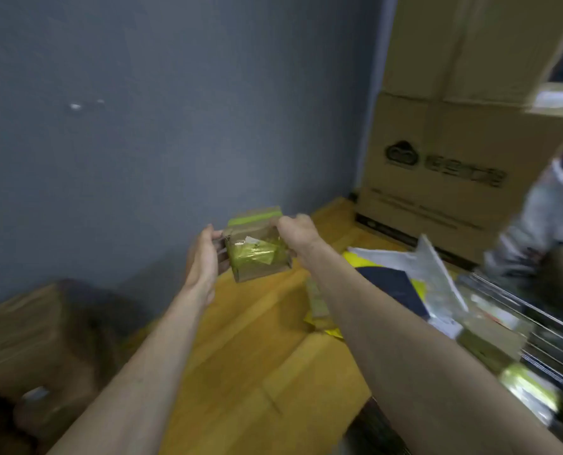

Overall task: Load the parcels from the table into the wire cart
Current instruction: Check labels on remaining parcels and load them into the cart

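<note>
One small cardboard parcel point(257, 254), banded in yellow-green tape, is hanging in the air between both hands above the wooden table point(240, 356). The left hand point(203, 257) is gripping its left side, the right hand point(295, 233) pinching its upper right corner. Step judged in hand: carrying. Next move calls for a swing rightward to the wire cart point(519, 339), already holding several blurred parcels, uncountable. Two stacked cartons point(454, 142) are standing beyond the fingers.

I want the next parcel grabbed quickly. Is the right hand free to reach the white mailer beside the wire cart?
Probably not yet. The right hand and the left hand both grip the small taped box above the wooden table. The white mailer lies uncovered near that forearm.
</note>
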